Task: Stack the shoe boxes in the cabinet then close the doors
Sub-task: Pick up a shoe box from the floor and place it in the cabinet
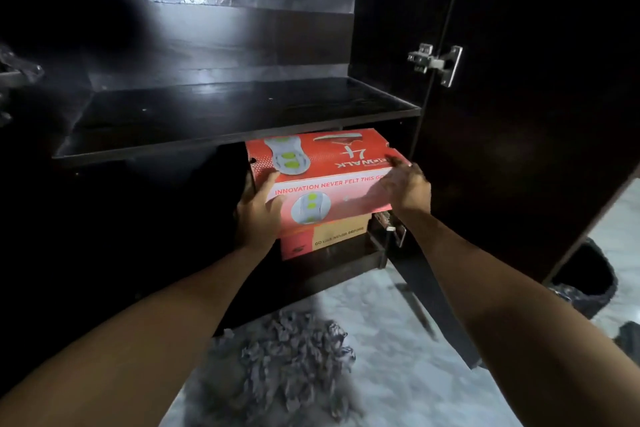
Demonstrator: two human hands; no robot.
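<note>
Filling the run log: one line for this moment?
left hand: holds red shoe box | right hand: on box | box: atop lower box | doors: open

Two shoe boxes: a red box (pixel 322 177) stacked on a red-and-tan box (pixel 325 239), both under the one shelf (pixel 239 111); two hands: left hand (pixel 259 215) and right hand (pixel 410 189) on the red box; two hinges: upper hinge (pixel 436 62) right of the shelf, lower hinge (pixel 389 229) beneath it; one open door (pixel 540 80); one dark bin (pixel 585 282) right of the door.
</note>
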